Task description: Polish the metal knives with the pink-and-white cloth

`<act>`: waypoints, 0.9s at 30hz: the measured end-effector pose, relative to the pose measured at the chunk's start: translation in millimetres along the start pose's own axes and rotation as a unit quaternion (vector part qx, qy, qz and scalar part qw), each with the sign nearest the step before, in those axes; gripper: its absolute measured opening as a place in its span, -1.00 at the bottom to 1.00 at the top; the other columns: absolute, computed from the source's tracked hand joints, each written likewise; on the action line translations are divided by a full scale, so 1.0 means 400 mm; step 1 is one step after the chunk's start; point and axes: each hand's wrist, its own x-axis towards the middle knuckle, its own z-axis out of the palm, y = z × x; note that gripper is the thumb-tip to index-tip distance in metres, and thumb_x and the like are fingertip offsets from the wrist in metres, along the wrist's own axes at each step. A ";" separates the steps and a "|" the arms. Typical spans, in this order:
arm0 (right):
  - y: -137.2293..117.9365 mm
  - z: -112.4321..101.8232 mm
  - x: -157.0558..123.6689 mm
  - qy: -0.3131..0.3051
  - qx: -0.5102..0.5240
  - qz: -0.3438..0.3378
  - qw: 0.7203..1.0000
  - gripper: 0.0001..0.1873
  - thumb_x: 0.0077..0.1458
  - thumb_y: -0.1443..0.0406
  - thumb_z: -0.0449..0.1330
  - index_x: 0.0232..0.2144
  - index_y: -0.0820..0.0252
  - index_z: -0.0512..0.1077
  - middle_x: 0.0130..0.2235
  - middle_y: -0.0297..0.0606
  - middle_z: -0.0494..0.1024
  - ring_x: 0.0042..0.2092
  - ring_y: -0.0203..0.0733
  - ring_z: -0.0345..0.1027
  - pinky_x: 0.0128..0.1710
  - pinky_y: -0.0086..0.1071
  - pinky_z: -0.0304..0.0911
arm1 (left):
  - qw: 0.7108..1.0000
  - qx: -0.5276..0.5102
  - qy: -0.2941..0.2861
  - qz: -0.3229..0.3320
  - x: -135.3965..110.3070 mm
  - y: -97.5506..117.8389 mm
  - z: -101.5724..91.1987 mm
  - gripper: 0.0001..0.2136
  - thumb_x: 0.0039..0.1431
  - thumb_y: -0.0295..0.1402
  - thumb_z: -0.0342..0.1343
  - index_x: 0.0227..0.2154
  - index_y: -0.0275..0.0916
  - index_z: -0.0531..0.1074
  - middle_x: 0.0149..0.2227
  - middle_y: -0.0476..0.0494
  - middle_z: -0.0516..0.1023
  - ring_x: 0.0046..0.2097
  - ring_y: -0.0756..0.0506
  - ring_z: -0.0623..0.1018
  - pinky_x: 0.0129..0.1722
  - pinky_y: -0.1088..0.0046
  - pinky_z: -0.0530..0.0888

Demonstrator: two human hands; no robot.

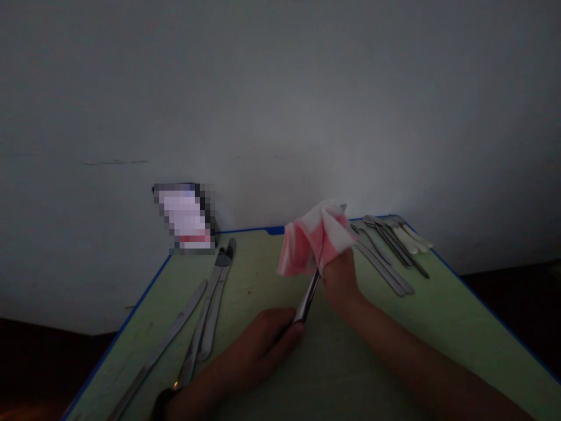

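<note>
Knife point(310, 295) near frame center, near end clasped in left hand point(272, 339), far part wrapped in pink-and-white cloth point(313, 240) gripped by right hand point(342, 278), table knives point(213, 318) at lower left, more cutlery point(381, 268) right of center

Your bare, slender left forearm point(214, 377) slants up and inward to your bare left hand point(272, 345), its digits curled in a grip. Your long, bare right forearm point(407, 354) reaches farther forward, ending at your bare right hand point(340, 280), its fingers hidden.
</note>
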 end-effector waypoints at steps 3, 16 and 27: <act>0.031 0.016 -0.058 -0.032 -0.025 0.038 0.998 -0.80 0.01 0.20 0.04 -0.49 0.20 0.35 -0.46 -0.27 0.39 -0.43 -0.28 0.17 -0.49 -0.43 0.15 | 0.998 -0.049 -0.015 0.026 0.004 0.002 -0.005 -0.74 0.28 -0.26 -0.22 -0.35 -0.26 0.32 -0.35 -0.07 0.43 -0.32 -0.03 0.42 -0.27 0.51 0.34; 0.021 -0.057 0.084 0.058 0.062 0.040 0.996 -0.78 -0.01 0.16 0.03 -0.45 0.20 0.34 -0.56 -0.36 0.34 -0.60 -0.34 0.10 -0.68 -0.47 0.04 | 0.992 0.106 -0.041 0.064 0.000 0.009 -0.003 -0.74 0.27 -0.25 -0.19 -0.37 -0.24 0.35 -0.37 -0.08 0.43 -0.33 -0.05 0.39 -0.24 0.45 0.31; 0.050 -0.011 -0.011 -0.011 -0.024 0.039 0.999 -0.77 -0.01 0.25 0.00 -0.61 0.24 0.27 -0.60 -0.39 0.26 -0.54 -0.38 0.01 -0.59 -0.49 -0.01 | 0.999 0.024 0.007 0.044 -0.008 -0.020 0.006 -0.72 0.25 -0.18 -0.18 -0.33 -0.22 0.35 -0.35 -0.09 0.42 -0.32 -0.06 0.38 -0.22 0.46 0.34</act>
